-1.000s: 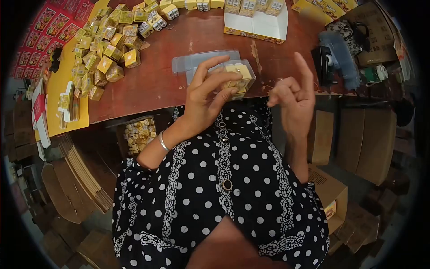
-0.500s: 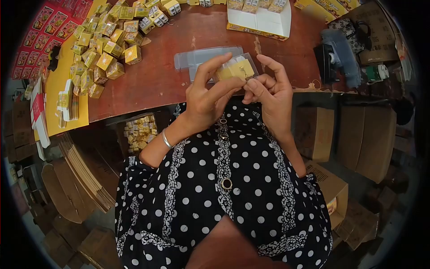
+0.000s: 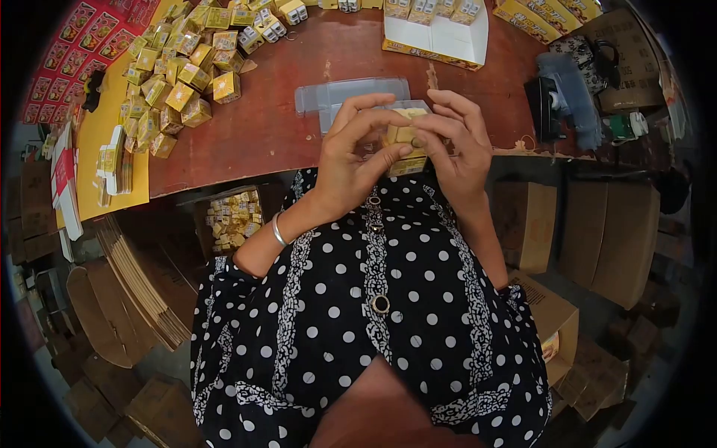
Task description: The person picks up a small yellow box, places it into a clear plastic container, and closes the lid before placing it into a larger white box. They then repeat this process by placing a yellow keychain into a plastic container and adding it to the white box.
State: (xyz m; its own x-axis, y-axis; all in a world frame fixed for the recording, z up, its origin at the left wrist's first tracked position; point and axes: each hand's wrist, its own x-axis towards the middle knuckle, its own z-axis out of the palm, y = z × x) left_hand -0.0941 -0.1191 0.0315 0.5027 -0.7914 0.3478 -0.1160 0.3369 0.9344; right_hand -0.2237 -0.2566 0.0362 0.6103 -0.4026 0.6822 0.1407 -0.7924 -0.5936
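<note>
A small yellow box point(image 3: 408, 166) is held up between my two hands just past the table's front edge. My left hand point(image 3: 351, 153) grips it from the left, thumb across its near side and fingers arched over the top. From the other side my right hand point(image 3: 459, 153) pinches it near the top edge, with thumb and fingertips bent in. Part of the box is hidden behind the fingers. Just beyond my hands lies a clear plastic case point(image 3: 314, 100), flat on the red table point(image 3: 254, 138).
Many small yellow boxes point(image 3: 179, 97) are heaped at the left. A white-and-yellow display tray point(image 3: 441, 46) stands at the back. Flat cartons point(image 3: 116, 160) lie at the left edge. Below is a bin of yellow pieces point(image 3: 234, 220); cardboard boxes point(image 3: 609, 231) stand at the right.
The yellow box has turned from lying flat-on to showing its printed side, lower and closer to me. My right fingers have moved in over its top.
</note>
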